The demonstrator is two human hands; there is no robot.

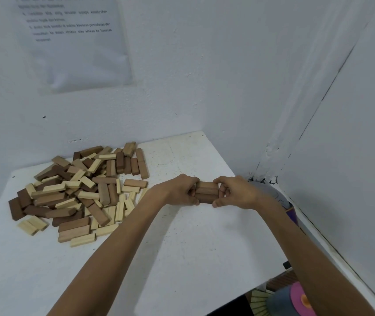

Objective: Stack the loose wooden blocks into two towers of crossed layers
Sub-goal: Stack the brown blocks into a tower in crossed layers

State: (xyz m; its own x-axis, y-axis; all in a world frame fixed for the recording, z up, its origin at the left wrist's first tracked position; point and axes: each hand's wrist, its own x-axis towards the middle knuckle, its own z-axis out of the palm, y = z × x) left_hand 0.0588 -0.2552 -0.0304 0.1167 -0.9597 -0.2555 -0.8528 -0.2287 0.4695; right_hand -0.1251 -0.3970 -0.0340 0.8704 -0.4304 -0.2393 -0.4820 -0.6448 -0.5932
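Three brown wooden blocks (207, 192) lie side by side as one flat layer on the white table (182, 247), right of centre. My left hand (179, 190) grips their left ends with curled fingers. My right hand (234, 192) grips their right ends the same way, thumb at the near side. A large heap of loose blocks (79, 192), pale and dark brown, covers the left part of the table. The blocks' ends are hidden under my fingers.
White walls close in behind and to the right, meeting in a corner (264, 176). A printed sheet (74, 42) hangs on the back wall. A grey and purple object (280, 199) sits past the table's right edge; coloured items (296, 297) lie below.
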